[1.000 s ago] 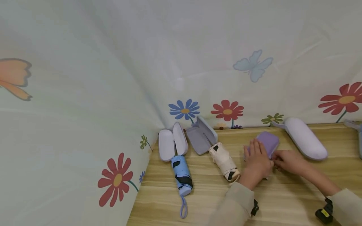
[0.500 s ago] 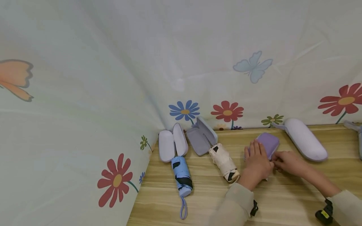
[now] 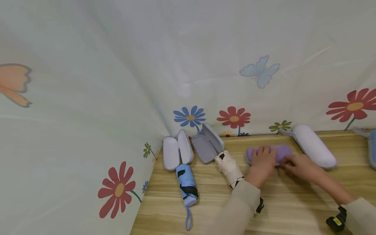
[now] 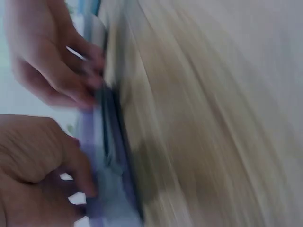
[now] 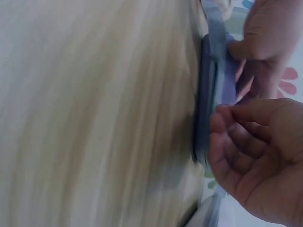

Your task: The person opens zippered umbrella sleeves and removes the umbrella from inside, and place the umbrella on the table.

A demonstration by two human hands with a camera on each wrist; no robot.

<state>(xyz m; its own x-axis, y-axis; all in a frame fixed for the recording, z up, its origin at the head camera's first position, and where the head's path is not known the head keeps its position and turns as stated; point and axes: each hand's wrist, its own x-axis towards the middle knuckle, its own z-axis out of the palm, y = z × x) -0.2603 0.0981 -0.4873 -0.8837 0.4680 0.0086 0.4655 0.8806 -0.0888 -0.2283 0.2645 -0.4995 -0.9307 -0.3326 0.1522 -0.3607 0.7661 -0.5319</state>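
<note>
A long purple hard case [image 3: 284,151] lies crosswise on the wooden table. My left hand [image 3: 262,165] grips it from above, fingers over the top and thumb at the near side. At the case's right end, my right hand [image 3: 302,167] pinches its near edge between thumb and index finger. In the right wrist view, a pale band runs along the edge of the case [image 5: 205,90] beside those fingertips; whether they hold a zip pull I cannot tell. The left wrist view is blurred, with the case's side [image 4: 118,198] beneath the left thumb.
Left of the hands stand two unfolded cases, one white [image 3: 171,153] and one grey [image 3: 202,148]. A folded blue umbrella [image 3: 185,182] and a beige one [image 3: 228,166] lie before them. To the right are a closed white case [image 3: 314,147] and a blue one [image 3: 373,148]. A printed curtain [image 3: 205,65] rises behind.
The purple case has turned from slanting away to lying crosswise, and shows lower and longer. Both hands stay on it, the left shifting slightly leftward. The view has shifted a little.
</note>
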